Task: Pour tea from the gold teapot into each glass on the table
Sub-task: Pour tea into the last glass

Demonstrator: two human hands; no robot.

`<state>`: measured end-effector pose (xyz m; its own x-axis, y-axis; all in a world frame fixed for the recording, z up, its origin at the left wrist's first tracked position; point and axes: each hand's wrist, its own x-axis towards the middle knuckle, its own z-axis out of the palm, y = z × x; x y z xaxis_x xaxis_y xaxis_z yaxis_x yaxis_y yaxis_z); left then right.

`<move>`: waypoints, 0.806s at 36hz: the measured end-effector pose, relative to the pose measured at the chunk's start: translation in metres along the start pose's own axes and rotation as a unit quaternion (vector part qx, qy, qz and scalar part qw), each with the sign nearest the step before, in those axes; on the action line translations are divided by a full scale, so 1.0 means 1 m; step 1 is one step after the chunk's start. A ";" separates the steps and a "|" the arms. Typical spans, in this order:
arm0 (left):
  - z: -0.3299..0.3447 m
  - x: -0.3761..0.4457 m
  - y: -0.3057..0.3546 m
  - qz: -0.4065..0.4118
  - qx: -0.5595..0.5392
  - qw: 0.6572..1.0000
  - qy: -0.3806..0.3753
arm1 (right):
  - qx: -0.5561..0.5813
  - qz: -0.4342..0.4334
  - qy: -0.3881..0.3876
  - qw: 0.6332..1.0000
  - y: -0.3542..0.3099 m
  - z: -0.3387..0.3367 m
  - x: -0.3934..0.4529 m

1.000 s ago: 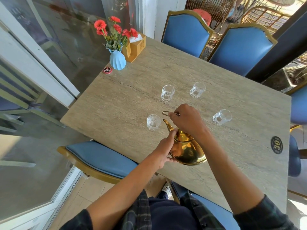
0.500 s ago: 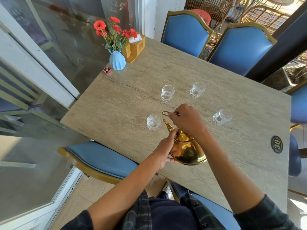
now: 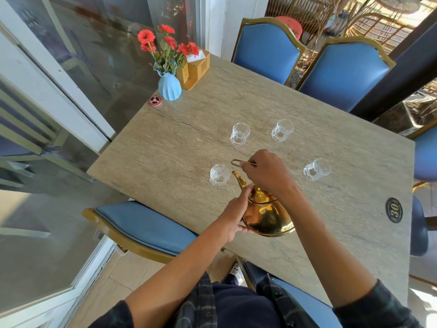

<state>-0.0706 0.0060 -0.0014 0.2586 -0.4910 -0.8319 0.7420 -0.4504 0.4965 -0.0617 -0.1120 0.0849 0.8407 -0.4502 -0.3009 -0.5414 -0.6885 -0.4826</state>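
gold teapot (image 3: 267,216) between both hands' fingers (image 3: 238,229)

A single head-worn wide-angle camera looks steeply down and forward from the table's (image 3: 165,162) near edge, close above it, far corners in frame.

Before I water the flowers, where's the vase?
The vase stands at the table's far left corner, beside the wooden napkin box.
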 end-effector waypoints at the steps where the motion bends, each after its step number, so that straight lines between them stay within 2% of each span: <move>1: 0.000 0.000 0.000 0.000 0.000 1.000 0.001 | 0.000 0.000 0.000 1.000 0.000 0.000 0.000; 17: -0.006 -0.001 0.002 -0.002 0.013 1.000 -0.003 | -0.005 0.004 0.008 1.000 -0.001 0.005 0.000; 29: -0.027 0.009 0.007 -0.007 0.023 1.000 0.006 | 0.041 0.041 0.025 0.998 0.005 0.020 0.002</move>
<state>-0.0463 0.0190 -0.0120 0.2559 -0.4747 -0.8421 0.7162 -0.4920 0.4950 -0.0621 -0.1048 0.0655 0.7914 -0.5322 -0.3007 -0.6032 -0.6003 -0.5251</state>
